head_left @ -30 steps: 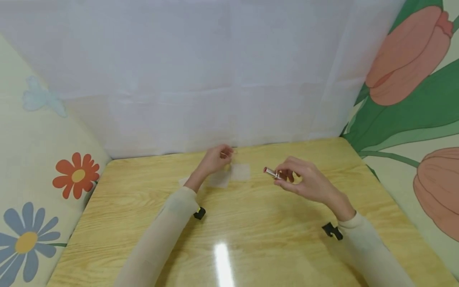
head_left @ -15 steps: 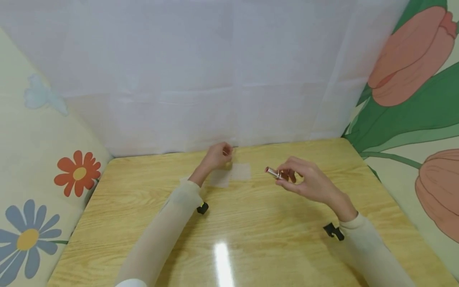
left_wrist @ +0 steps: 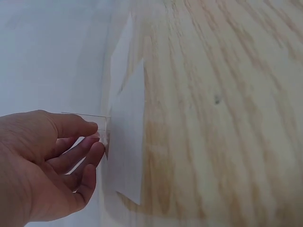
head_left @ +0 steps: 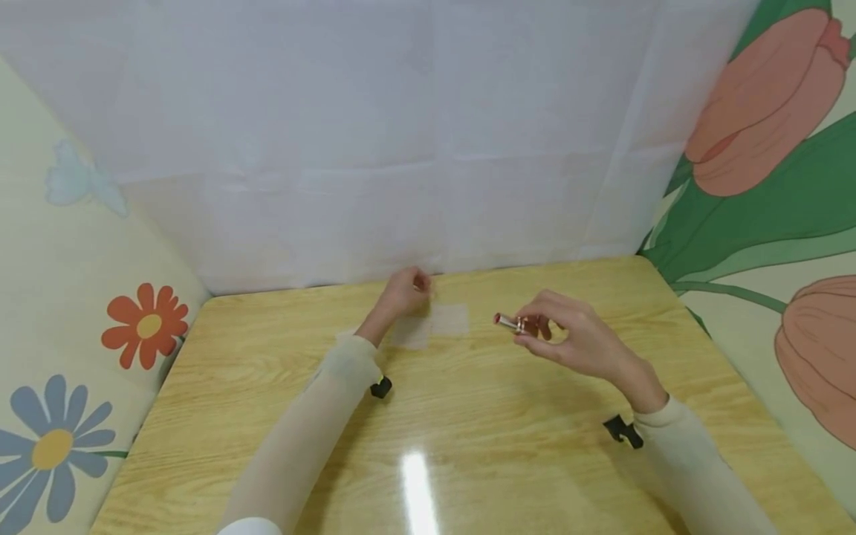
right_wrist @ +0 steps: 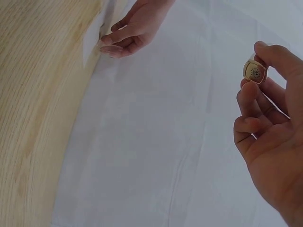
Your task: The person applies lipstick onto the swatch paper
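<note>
In the head view my right hand (head_left: 575, 331) pinches a lipstick (head_left: 506, 322), its silver tube and reddish tip angled toward the left. The right wrist view shows the round gold base of the lipstick (right_wrist: 255, 72) between thumb and fingers. Near the table's back edge, my left hand (head_left: 404, 291) pinches a thin, clear, straight-edged piece (left_wrist: 103, 124), which stands over a pale paper square (left_wrist: 127, 142) in the left wrist view. Two pale squares lie side by side under and beside that hand, the right one (head_left: 450, 320) fully in sight.
Both hands are over a wood-grain table (head_left: 481, 446). A white sheet (head_left: 334, 148) hangs along its back edge, with flower-printed panels (head_left: 769, 223) at the sides. Black wrist mounts (head_left: 623, 431) hang below the sleeves. A bright light reflection shows on the front of the table.
My left hand has turned and shifted slightly, so the clear piece shows less in the head view. My right hand holds the lipstick nearly still.
</note>
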Tool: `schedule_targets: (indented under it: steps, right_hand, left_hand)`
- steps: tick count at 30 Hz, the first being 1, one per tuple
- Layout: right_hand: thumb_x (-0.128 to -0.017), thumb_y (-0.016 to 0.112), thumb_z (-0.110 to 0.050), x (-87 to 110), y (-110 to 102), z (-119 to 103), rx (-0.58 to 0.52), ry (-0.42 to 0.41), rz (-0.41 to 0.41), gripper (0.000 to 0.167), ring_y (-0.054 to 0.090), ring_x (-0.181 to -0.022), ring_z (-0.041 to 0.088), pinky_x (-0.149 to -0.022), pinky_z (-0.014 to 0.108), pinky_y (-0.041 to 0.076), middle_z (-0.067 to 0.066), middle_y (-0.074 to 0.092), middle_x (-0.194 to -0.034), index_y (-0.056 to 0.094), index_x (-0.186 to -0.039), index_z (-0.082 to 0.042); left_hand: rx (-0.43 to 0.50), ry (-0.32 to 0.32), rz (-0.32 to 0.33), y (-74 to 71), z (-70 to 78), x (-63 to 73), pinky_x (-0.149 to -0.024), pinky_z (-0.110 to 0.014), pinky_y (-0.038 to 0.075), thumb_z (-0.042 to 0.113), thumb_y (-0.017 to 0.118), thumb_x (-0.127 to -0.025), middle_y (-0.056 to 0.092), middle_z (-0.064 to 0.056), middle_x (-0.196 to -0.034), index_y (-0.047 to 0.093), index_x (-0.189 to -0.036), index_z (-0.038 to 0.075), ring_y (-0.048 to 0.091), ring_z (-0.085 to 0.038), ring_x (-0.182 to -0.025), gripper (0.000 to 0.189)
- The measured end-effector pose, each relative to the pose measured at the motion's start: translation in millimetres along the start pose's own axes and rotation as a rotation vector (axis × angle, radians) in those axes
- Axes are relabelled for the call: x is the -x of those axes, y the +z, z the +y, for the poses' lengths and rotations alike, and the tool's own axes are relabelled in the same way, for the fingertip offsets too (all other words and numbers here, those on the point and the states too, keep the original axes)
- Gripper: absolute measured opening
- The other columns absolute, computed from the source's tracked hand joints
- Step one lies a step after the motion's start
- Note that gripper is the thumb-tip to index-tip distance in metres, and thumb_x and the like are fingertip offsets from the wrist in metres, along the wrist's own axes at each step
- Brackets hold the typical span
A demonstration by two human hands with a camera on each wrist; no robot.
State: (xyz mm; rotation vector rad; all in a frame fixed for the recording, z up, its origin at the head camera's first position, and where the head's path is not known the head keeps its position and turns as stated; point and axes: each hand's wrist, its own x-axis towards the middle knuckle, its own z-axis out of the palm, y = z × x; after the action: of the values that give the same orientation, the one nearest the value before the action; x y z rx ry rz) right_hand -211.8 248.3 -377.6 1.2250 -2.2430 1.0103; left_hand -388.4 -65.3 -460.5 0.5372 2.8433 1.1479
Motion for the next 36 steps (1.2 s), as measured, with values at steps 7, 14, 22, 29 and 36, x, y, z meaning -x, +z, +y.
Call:
schedule_targets:
  steps: [7,14,22,29,36]
  right_hand:
    - [-0.08,0.085,0.001,0.9,3,0,-0.019,0.005,0.0,0.033,0.058,-0.069,0.015,-0.061,0.019,0.047,-0.006,0.061,-0.094,0.072,-0.108,-0.012]
    - [-0.079,0.087,-0.001,1.6,7,2,-0.014,0.008,0.004,0.034,0.057,-0.07,0.011,-0.06,0.019,0.045,-0.006,0.061,-0.092,0.071,-0.106,-0.012]
    - [-0.077,0.088,-0.002,2.3,12,2,-0.001,0.026,0.019,0.037,0.056,-0.068,0.009,-0.057,0.021,0.044,-0.009,0.061,-0.091,0.067,-0.104,-0.015]
    - [-0.08,0.089,-0.012,1.9,15,2,0.021,0.044,0.075,0.031,0.058,-0.069,0.01,-0.06,0.02,0.043,-0.008,0.063,-0.089,0.068,-0.102,-0.012]
    - [-0.076,0.09,-0.004,1.3,20,4,-0.004,0.067,0.102,0.034,0.058,-0.073,0.01,-0.061,0.025,0.046,-0.005,0.064,-0.09,0.07,-0.103,-0.011]
  left_hand:
    - [0.036,-0.023,-0.004,2.3,-6.6,5.5,-0.091,-0.041,0.052,0.002,0.073,-0.086,0.069,-0.019,-0.107,0.064,-0.111,-0.004,0.066,-0.033,-0.104,0.027]
    - [-0.001,-0.083,-0.014,-0.3,-1.1,12.3,-0.097,-0.047,0.048,0.003,0.071,-0.09,0.056,-0.025,-0.131,0.053,-0.137,-0.002,0.056,-0.039,-0.119,0.05]
    - [-0.121,-0.046,0.146,-5.9,24.9,41.0,-0.103,-0.054,0.038,0.017,0.068,-0.094,0.054,-0.019,-0.133,0.057,-0.137,0.005,0.051,-0.038,-0.122,0.046]
    - [0.048,0.181,0.151,-11.2,71.6,75.3,-0.095,-0.045,0.046,0.016,0.062,-0.1,0.062,-0.011,-0.123,0.062,-0.129,0.005,0.057,-0.028,-0.113,0.03]
    - [0.237,0.259,-0.054,-15.9,102.0,101.5,-0.088,-0.046,0.049,0.022,0.068,-0.099,0.068,0.006,-0.111,0.067,-0.12,0.016,0.063,-0.013,-0.102,0.023]
